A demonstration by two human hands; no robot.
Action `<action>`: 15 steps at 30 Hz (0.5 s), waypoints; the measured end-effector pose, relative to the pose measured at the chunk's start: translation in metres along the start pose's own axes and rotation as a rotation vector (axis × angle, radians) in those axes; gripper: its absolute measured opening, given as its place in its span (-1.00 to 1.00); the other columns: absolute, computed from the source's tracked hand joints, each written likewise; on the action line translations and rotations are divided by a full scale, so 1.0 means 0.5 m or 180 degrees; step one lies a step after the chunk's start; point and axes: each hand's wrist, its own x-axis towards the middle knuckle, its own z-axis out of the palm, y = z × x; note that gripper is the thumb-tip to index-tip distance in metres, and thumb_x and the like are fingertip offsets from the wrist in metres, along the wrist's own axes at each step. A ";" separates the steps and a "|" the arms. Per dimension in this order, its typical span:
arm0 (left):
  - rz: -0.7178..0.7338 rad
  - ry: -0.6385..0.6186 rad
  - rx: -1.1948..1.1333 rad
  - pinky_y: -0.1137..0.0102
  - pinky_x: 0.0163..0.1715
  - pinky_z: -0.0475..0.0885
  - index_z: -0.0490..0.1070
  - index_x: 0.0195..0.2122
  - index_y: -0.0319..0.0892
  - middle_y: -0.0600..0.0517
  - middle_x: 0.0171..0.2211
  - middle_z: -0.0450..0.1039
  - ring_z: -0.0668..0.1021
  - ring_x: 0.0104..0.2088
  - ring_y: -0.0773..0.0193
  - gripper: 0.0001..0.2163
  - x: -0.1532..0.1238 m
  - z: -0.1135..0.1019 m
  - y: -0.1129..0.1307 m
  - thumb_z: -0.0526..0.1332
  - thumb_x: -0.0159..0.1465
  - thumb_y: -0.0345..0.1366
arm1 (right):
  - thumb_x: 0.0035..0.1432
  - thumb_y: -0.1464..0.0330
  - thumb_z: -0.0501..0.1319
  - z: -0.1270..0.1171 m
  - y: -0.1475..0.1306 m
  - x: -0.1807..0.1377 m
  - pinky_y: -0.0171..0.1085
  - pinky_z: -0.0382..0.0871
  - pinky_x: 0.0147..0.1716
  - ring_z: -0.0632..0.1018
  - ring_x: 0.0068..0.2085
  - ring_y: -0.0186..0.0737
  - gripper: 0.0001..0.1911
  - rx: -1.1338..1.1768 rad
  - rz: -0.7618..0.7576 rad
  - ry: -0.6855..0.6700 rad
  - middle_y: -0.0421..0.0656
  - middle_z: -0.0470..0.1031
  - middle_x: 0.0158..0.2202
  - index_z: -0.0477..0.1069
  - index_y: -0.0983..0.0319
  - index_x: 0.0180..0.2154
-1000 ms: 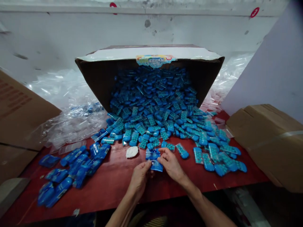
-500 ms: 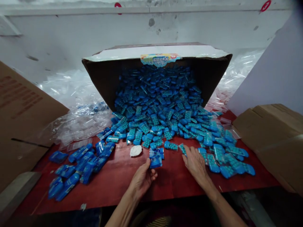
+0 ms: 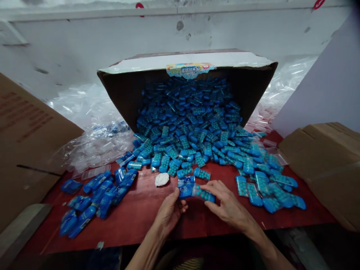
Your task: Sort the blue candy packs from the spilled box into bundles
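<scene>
My left hand [image 3: 169,212] pinches a small stack of blue packets [image 3: 186,188] near the front of the red table [image 3: 135,221]. My right hand [image 3: 226,205] holds a single blue candy packet [image 3: 204,194] right beside that stack. A tipped cardboard box [image 3: 123,90] behind them spills a big heap of the same blue packets [image 3: 194,127] onto the table. A crumpled white scrap [image 3: 162,179] lies just left of the stack.
Sorted blue packets [image 3: 95,198] lie at the left front. Clear plastic bags [image 3: 92,146] pile up behind them. Brown cartons stand at the left [image 3: 25,142] and right [image 3: 326,165]. More loose packets [image 3: 267,187] spread to the right.
My right hand reached right into the loose packets, picked one up and brought it back to the stack in my left hand. The view shifted slightly.
</scene>
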 end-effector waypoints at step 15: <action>0.0160 -0.0097 0.0084 0.53 -0.69 0.22 0.29 -0.50 -0.25 0.09 -0.72 0.34 0.41 -0.68 0.40 -0.78 0.001 -0.006 0.000 0.20 0.05 -0.18 | 0.02 0.48 0.08 -0.004 -0.021 -0.010 -0.21 0.25 -0.29 0.32 -0.25 -0.17 -0.54 -0.1086 -0.0265 -0.0145 -0.12 0.31 -0.25 0.20 0.09 0.00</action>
